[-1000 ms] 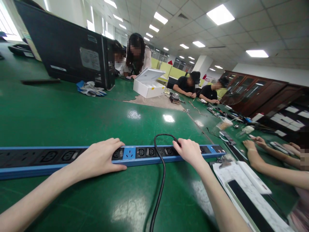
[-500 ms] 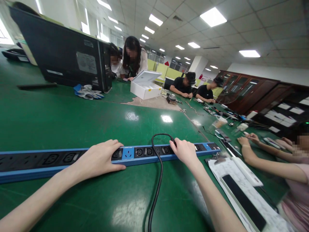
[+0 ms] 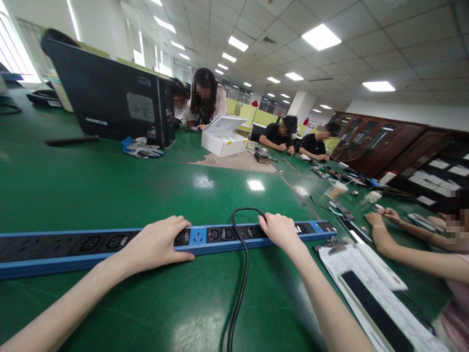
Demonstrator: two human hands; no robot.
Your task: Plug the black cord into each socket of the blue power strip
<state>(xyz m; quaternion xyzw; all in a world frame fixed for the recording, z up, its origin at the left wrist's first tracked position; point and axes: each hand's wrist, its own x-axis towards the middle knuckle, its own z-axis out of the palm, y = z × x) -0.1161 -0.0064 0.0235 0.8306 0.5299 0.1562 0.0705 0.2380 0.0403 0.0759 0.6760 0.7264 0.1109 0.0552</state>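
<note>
A long blue and black power strip [image 3: 197, 238] lies across the green table, with rows of sockets facing up. My left hand [image 3: 157, 244] is wrapped over the strip's middle, fingers behind it and thumb along its front edge. Farther right, my right hand [image 3: 279, 231] is closed on the end of a black power cable [image 3: 245, 261], over the sockets. The plug is mostly hidden under my fingers, so how far it sits in a socket cannot be seen. From there the cable loops left, crosses the strip and runs down toward me.
A clipboard with papers [image 3: 351, 259] and a phone [image 3: 377, 308] lie at right, near a co-worker's arms [image 3: 403, 254]. Farther back are gloves [image 3: 141, 147], a black computer case [image 3: 110, 93] and an open white box [image 3: 224, 143]. Several people sit or lean around the table.
The camera view has shifted slightly, so the scene sits a little lower and farther right. Both hands keep their places on the strip and cable.
</note>
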